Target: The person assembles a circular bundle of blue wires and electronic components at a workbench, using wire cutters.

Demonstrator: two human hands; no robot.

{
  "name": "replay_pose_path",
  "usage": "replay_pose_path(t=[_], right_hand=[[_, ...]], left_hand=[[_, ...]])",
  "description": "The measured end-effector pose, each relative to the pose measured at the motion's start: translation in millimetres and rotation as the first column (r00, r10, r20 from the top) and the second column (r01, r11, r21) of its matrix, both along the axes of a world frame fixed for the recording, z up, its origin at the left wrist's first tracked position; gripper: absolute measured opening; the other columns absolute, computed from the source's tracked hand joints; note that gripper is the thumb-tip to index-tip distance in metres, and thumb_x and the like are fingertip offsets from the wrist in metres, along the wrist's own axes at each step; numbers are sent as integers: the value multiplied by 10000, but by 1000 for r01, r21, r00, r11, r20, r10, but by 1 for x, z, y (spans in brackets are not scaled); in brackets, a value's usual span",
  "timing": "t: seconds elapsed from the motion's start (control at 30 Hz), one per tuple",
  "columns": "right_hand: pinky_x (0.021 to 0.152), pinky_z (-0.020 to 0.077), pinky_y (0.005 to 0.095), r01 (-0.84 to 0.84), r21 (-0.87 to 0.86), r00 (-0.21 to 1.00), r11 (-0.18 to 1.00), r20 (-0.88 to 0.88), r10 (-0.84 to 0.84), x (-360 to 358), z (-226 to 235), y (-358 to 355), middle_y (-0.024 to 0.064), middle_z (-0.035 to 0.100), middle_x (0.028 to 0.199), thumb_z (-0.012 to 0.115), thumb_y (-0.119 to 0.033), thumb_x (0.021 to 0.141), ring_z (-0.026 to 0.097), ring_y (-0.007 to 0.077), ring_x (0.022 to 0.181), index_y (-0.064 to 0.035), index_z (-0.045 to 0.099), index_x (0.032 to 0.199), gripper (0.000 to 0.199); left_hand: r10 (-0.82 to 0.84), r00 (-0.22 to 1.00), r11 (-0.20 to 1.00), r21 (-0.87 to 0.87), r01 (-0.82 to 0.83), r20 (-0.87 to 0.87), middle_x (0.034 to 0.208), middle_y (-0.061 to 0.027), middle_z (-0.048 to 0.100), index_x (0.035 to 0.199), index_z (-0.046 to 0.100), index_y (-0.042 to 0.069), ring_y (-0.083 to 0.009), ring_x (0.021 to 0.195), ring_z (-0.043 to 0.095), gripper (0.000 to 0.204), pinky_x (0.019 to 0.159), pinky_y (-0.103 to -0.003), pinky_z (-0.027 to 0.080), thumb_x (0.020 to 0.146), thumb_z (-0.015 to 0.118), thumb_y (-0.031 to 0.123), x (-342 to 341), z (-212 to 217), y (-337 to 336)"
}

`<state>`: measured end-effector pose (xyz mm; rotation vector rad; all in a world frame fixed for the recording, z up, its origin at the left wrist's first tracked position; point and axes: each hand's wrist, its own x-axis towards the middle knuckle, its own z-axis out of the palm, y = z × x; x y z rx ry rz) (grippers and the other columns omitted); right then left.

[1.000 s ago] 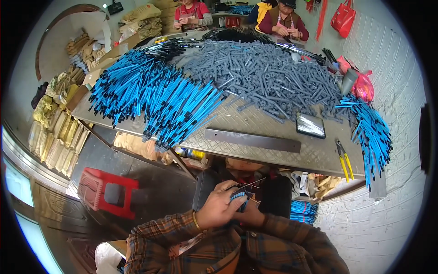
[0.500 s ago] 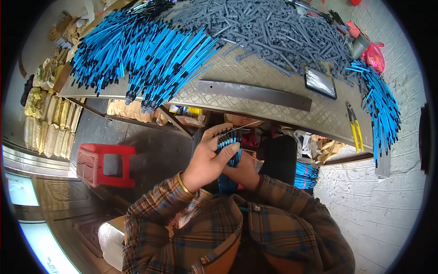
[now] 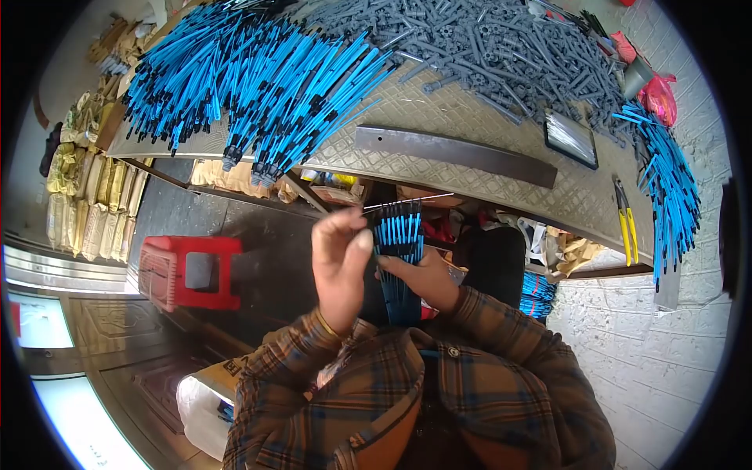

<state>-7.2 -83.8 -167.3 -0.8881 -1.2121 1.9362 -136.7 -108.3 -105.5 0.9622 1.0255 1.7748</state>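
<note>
A bundle of thin blue rods with black ends [image 3: 399, 231] stands upright in front of my chest. My right hand [image 3: 427, 278] grips it low down, thumb across its near side. Across the black tips at its top runs a thin metal wire [image 3: 431, 197], sticking out on both sides. To the left of the bundle is my left hand [image 3: 338, 262], apart from the rods. Its fingers are bent and the thumb stands away from them, with nothing visible between. The index fingertip is close to the wire's left end; whether they touch I cannot tell.
The workbench [image 3: 454, 117] ahead bears blue rods [image 3: 258, 94], a heap of grey plastic tubes [image 3: 501, 55], a metal bar [image 3: 454, 154], a tray of thin wires [image 3: 570, 139] and yellow-handled pliers [image 3: 627, 223]. A red stool [image 3: 223, 274] stands left; wrapped packs [image 3: 94, 204] lean beyond it.
My left hand has let go of the bundle and moved left, its thumb lifting off the rods. More of the bundle shows now. The view has shifted slightly.
</note>
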Motion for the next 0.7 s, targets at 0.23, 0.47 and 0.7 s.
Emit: replay_pose_path(t=[0.23,0.47,0.7], right_hand=[[642,454,234,4,7,999,1000,45,-4,-2,5,-3,-14,620,796,671,-246,836,542,56,729,-40,636,939,233],[645,438,240,26,-41,1000,999,0,-26,9,9,-4,-31,606,788,672,-276,834,513,44,737,-42,648,921,251],[662,487,251,4,-133,999,991,-44,-10,28,-6,3,39,651,816,650,-239,849,603,95,742,-27,620,956,239]], left_hand=[[-92,961,991,-118,63,-260,854,-22,576,921,593,3,-75,772,526,61,699,-211,433,867,590,33,-25,4,20],[-170,959,984,-91,152,-228,795,-18,600,924,601,4,-77,730,544,60,689,-212,449,871,580,23,-22,8,24],[-296,882,951,-195,239,-366,900,-55,640,1033,622,1,-113,822,584,197,744,-234,462,845,616,59,-19,56,89]])
